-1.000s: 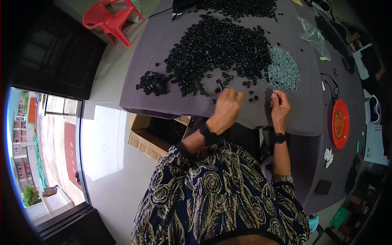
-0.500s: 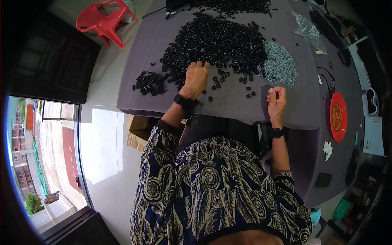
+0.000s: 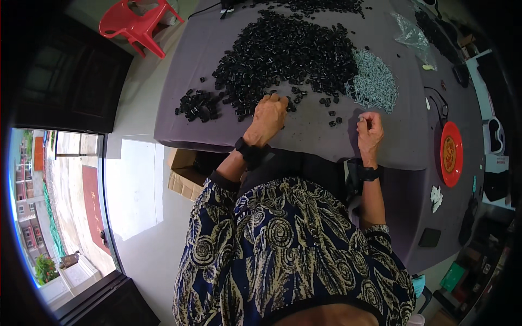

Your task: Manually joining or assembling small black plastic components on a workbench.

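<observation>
Head view: my left hand rests curled on the grey tabletop, its fingers bunched at the near edge of the big heap of small black parts; whether it grips one I cannot tell. My right hand, well apart to the right, is closed into a loose fist just below the pile of pale silvery parts; what it holds, if anything, is hidden. A smaller cluster of black parts lies to my left, loose ones scattered between my hands. A red round tray sits at the far right, a red plastic chair on the floor beyond the tabletop's corner.
</observation>
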